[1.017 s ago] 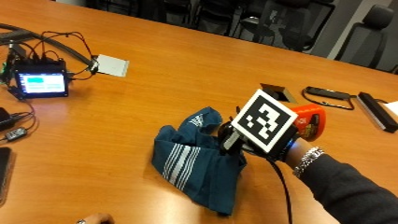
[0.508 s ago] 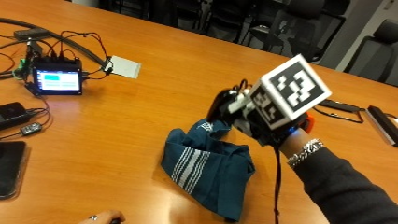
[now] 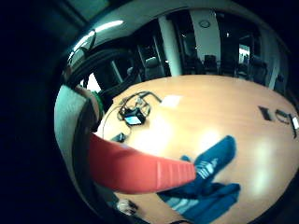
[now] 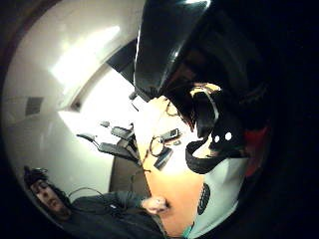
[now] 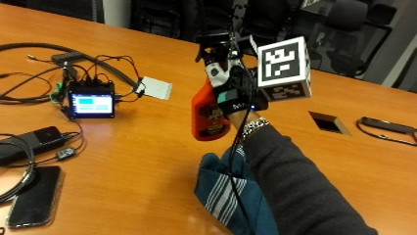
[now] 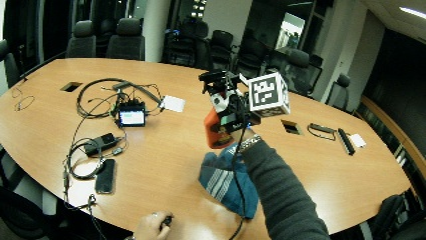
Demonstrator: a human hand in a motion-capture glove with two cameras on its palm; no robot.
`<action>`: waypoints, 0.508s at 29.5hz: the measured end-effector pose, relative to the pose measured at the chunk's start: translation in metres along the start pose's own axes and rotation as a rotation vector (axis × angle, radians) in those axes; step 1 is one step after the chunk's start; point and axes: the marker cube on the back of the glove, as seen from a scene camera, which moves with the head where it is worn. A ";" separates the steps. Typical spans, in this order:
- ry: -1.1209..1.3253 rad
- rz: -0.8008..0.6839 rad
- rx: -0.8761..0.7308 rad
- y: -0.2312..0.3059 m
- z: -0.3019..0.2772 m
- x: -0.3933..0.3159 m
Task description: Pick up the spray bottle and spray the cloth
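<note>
The cloth [image 5: 224,196], dark blue with pale stripes, is lying crumpled on the wooden table [image 5: 143,161] at the near edge, partly hidden under the person's dark sleeve [image 5: 293,181]. That forearm is reaching up and away from the near edge, wrist bent, lifting the gloved right hand [image 5: 236,90] well clear of the tabletop. The hand is wrapping its fingers around the neck of the orange spray bottle [image 5: 208,115], which is hanging roughly upright in the air above and just beyond the cloth, its black nozzle at the top. Farther off to the left, a phone [image 5: 35,196] is lying face up near the edge, and a small lit screen [image 5: 91,103] is sitting among tangled cables.
</note>
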 end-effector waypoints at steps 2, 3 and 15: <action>-0.052 0.059 0.017 0.002 0.009 0.020; -0.081 0.096 0.024 0.004 0.015 0.032; -0.195 0.313 0.049 0.053 0.052 0.113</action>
